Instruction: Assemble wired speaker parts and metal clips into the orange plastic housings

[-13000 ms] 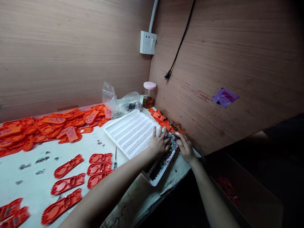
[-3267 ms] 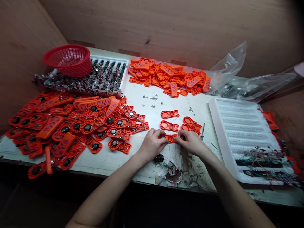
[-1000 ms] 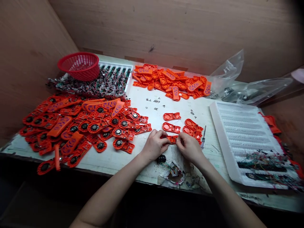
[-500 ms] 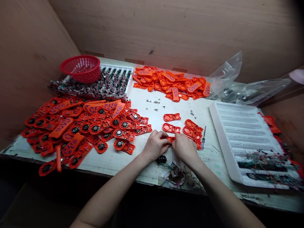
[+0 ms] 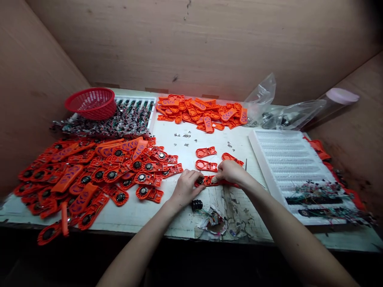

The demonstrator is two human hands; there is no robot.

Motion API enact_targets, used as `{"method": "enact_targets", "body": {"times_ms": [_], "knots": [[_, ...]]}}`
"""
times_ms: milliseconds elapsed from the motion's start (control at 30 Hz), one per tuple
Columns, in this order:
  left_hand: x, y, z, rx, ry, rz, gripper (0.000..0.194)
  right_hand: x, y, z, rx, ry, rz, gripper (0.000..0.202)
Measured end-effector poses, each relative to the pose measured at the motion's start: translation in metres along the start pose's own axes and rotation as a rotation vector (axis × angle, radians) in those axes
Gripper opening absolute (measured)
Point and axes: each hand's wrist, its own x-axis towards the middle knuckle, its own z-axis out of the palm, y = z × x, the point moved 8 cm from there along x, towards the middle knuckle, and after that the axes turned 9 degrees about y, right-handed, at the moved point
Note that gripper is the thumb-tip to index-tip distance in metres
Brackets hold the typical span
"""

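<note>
An orange plastic shell (image 5: 210,180) with a dark round part at its left end lies on the table between my hands. My left hand (image 5: 187,186) grips its left end, fingers curled around it. The fingertips of my right hand (image 5: 230,173) are pinched at the right part of the same shell; what lies between them is too small to tell. Two orange shells lie just beyond, a near one (image 5: 206,165) and a farther one (image 5: 206,151). Another orange shell (image 5: 231,158) is beyond my right hand. Black round parts (image 5: 196,205) with thin wires sit nearer the front edge.
A large pile of orange shells with black discs (image 5: 112,175) covers the left. Behind are a red basket (image 5: 91,104), more orange shells (image 5: 199,111) and clear bags (image 5: 263,95). A white foam tray (image 5: 273,159) with wired parts stands right. Tiny metal pieces (image 5: 186,135) lie mid-table.
The view has shifted, so the table's contents appear farther left. My hands have moved apart a little, showing the shell and its dark round part. My right hand now covers more of the shells at right.
</note>
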Motion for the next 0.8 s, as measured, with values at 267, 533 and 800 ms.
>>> {"method": "enact_targets", "body": {"times_ms": [267, 533, 800], "knots": [[0.003, 0.000, -0.080, 0.204, 0.183, 0.043, 0.024, -0.040, -0.001, -0.034, 0.317, 0.068, -0.236, 0.028], [-0.024, 0.009, -0.150, 0.390, 0.295, -0.011, 0.039, -0.113, -0.015, 0.008, 0.618, -0.058, -0.359, 0.030], [-0.056, 0.030, -0.020, -0.140, 0.030, -0.118, 0.034, -0.106, -0.026, 0.048, 0.879, 0.023, -0.138, 0.018]]}}
